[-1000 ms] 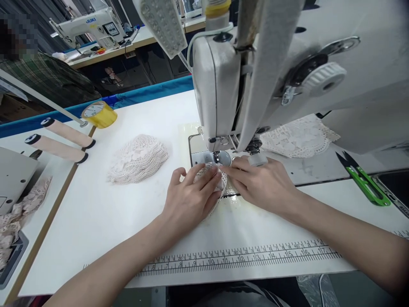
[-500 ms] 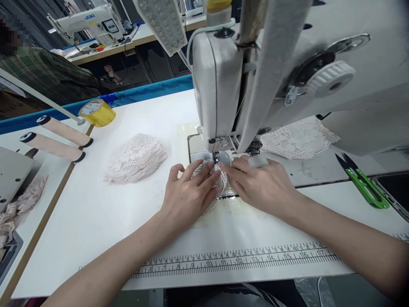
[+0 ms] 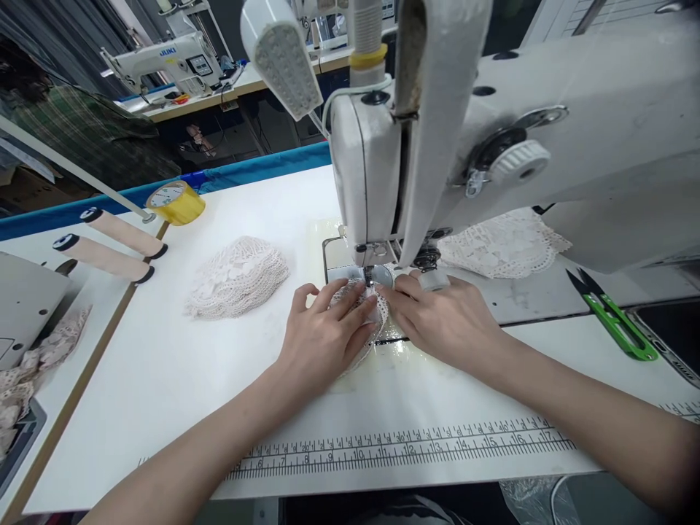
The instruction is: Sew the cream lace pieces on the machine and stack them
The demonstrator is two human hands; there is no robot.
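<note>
A small cream lace piece (image 3: 381,315) lies under the presser foot (image 3: 368,276) of the white sewing machine (image 3: 365,168). My left hand (image 3: 325,332) rests over the lace with its fingers spread, fingertips just in front of the foot. On the other side, my right hand (image 3: 442,317) has its fingers bent together at the lace edge, close to the needle. Part of the lace is hidden beneath my left fingers, and the right fingertips are only partly visible.
A lace stack (image 3: 238,277) sits left; more lace (image 3: 503,244) lies behind the needle area. Green thread snips (image 3: 615,321) and a phone (image 3: 670,328) are right. Yellow tape (image 3: 176,203) and thread cones (image 3: 103,259) stand left. A person (image 3: 87,135) sits beyond the table.
The camera view has shifted slightly, so the machine and table appear a little displaced. Both hands stay at the lace by the presser foot, with almost no visible movement.
</note>
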